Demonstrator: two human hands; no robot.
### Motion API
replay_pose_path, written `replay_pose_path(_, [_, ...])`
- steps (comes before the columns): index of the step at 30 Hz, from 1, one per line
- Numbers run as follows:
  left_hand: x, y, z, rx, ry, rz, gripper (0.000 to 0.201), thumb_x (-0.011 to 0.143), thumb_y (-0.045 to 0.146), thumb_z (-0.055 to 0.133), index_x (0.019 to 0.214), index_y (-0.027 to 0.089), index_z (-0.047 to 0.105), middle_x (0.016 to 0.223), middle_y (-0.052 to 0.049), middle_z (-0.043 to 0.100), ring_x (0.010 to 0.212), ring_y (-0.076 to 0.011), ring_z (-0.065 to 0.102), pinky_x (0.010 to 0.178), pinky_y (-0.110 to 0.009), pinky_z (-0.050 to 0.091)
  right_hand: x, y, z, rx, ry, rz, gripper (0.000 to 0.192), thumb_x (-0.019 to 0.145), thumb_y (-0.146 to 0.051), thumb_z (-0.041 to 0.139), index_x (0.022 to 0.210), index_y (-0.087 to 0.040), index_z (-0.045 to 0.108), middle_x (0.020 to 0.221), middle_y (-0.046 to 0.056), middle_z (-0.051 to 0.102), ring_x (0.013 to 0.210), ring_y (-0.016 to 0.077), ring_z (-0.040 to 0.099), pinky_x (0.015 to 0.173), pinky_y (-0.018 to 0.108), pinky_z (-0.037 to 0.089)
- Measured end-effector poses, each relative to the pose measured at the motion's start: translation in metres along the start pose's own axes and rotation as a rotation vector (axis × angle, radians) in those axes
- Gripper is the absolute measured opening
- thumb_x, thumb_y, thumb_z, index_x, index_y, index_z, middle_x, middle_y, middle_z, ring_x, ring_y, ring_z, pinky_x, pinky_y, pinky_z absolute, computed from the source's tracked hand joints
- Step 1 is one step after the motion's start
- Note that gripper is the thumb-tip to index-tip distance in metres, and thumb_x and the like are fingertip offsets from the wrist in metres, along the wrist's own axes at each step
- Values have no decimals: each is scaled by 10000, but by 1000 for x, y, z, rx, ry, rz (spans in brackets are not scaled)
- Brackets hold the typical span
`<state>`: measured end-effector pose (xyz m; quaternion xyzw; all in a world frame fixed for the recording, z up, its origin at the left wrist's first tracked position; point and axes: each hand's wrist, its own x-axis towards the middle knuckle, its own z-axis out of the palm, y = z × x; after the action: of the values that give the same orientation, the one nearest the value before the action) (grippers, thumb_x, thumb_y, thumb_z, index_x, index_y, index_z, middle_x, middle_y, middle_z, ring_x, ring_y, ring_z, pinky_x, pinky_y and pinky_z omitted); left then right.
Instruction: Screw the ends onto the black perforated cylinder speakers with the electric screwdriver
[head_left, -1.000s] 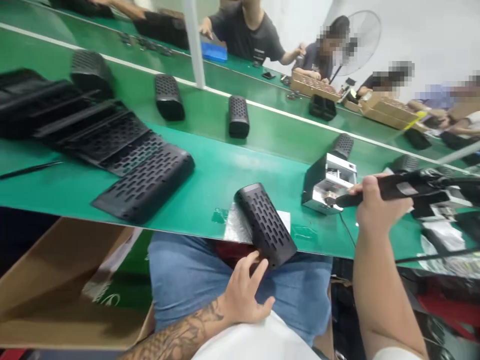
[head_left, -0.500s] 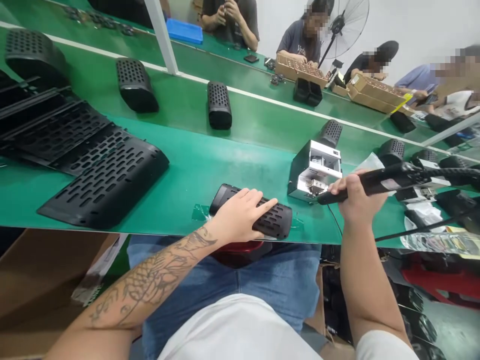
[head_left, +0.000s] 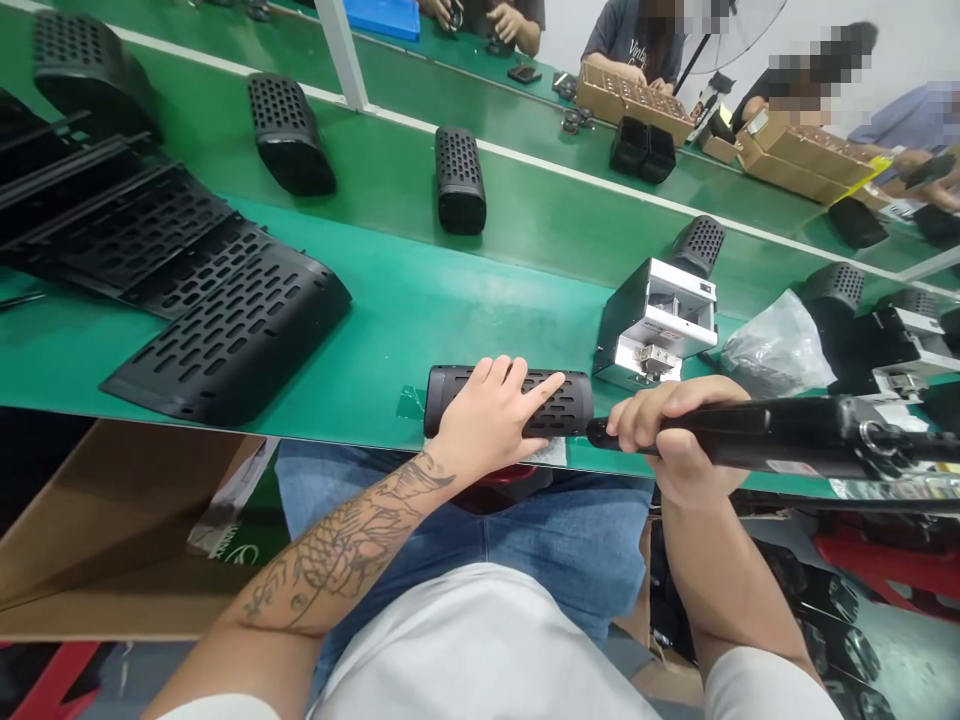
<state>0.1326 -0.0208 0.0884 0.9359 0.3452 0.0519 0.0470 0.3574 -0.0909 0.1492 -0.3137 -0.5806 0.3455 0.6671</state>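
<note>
Near the table's front edge lies a black perforated housing. My left hand grips it from above, fingers across its top and thumb along the near side. My right hand is wrapped around a black electric screwdriver, held almost level. The screwdriver's tip is at the housing's right end; whether it touches cannot be made out. Just beyond my right hand stands a screw feeder, a black and white box with a small metal outlet at its front.
Stacked perforated black panels cover the table's left side. Several black housings, one of them upright, stand along the green belt behind. A clear plastic bag lies right of the feeder. Co-workers sit across, near cardboard boxes.
My right hand has brought the screwdriver from the feeder's outlet leftward and nearer, to the housing's right end. The housing has turned slightly under my left hand and lies straighter. The view has shifted.
</note>
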Motion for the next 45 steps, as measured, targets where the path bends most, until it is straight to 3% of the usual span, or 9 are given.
replay_pose_path(18, [2, 8, -3, -17, -26, -7, 985, 1104, 715, 897, 1935, 291, 584, 1523, -249, 772, 1372, -462, 701, 1215, -569, 459, -1, 8, -3, 40, -160, 144, 227, 1055, -277, 1005, 984, -279, 790, 655, -65, 712, 517, 135, 638, 603, 317, 676])
replay_pose_path(25, [0, 9, -2, -8, -18, 1, 994, 1108, 697, 896, 1946, 274, 567, 1518, -253, 788, 1378, -463, 709, 1239, -593, 460, -8, 11, 0, 28, -95, 130, 211, 1031, -239, 995, 977, -291, 798, 627, -66, 711, 475, 149, 610, 565, 340, 620])
replay_pose_path(29, [-2, 9, 1, 5, -2, 1, 990, 1120, 715, 872, 1952, 272, 568, 1592, -267, 767, 1417, -476, 699, 1258, -594, 460, -4, 0, -7, 2, -87, 124, 190, 1002, -342, 1046, 1066, -307, 871, 637, -54, 740, 480, 171, 646, 573, 373, 648])
replay_pose_path(31, [-2, 10, 1, 4, 5, -11, 979, 1128, 704, 863, 1953, 265, 570, 1624, -277, 753, 1431, -482, 692, 1257, -595, 463, 7, -3, -19, -50, 8, 77, 262, 972, -451, 1082, 1044, -309, 872, 617, -65, 719, 452, 172, 624, 537, 375, 633])
replay_pose_path(35, [0, 14, 2, -13, 1, -35, 935, 1164, 659, 826, 1961, 247, 560, 1576, -279, 769, 1412, -480, 696, 1233, -584, 476, 39, 11, -56, -371, 464, -129, 438, 878, -552, 1142, 901, -305, 781, 638, -73, 726, 495, 199, 667, 560, 403, 657])
replay_pose_path(37, [0, 15, 1, -18, -14, -40, 948, 1163, 653, 837, 1966, 238, 552, 1567, -279, 776, 1420, -480, 698, 1238, -581, 480, 50, 25, -75, -525, 619, -187, 474, 876, -587, 1123, 855, -311, 738, 643, -61, 737, 524, 224, 689, 590, 436, 675])
replay_pose_path(41, [-6, 8, -3, -32, -40, -18, 1037, 1109, 651, 921, 1968, 212, 539, 1696, -286, 742, 1534, -483, 681, 1314, -581, 472, 50, 42, -98, -565, 634, -138, 505, 865, -622, 1097, 857, -304, 705, 601, -70, 721, 506, 216, 675, 602, 427, 684])
replay_pose_path(45, [-18, -13, -9, -20, -14, -49, 1140, 997, 636, 1030, 1946, 208, 564, 1841, -296, 662, 1685, -541, 593, 1402, -628, 416, 39, 26, -89, -543, 558, -69, 441, 893, -565, 1093, 862, -300, 743, 629, -76, 713, 528, 210, 673, 611, 430, 702])
